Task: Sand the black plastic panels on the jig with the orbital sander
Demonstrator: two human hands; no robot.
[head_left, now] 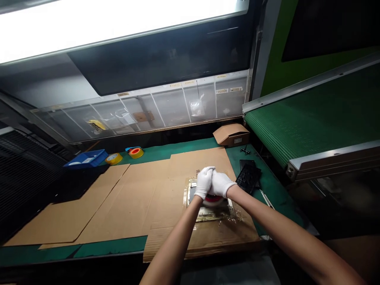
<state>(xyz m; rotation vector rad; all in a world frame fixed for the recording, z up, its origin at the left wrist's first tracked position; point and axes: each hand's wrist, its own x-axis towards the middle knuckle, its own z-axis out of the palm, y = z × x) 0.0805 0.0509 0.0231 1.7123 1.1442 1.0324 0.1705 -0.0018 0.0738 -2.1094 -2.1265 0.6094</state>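
Observation:
Both my hands wear white gloves and are pressed together, fingers closed, over a flat panel. My left hand (204, 183) rests against my right hand (221, 185). Beneath them shows part of a round red-and-white thing (213, 200), blurred and mostly covered by the gloves, so its kind is unclear. It sits over a flat, grey-and-white rectangular panel (202, 211), whose edges have clear and yellowish tape around them. The panel lies on a brown cardboard sheet (166, 190).
Black plastic parts (248, 177) and a utility knife (267, 198) lie to the right. Behind are a small cardboard box (233, 134), yellow tape rolls (114, 159) and a blue tray (89, 159). A green conveyor (320, 118) borders the right; a bright lamp hangs above.

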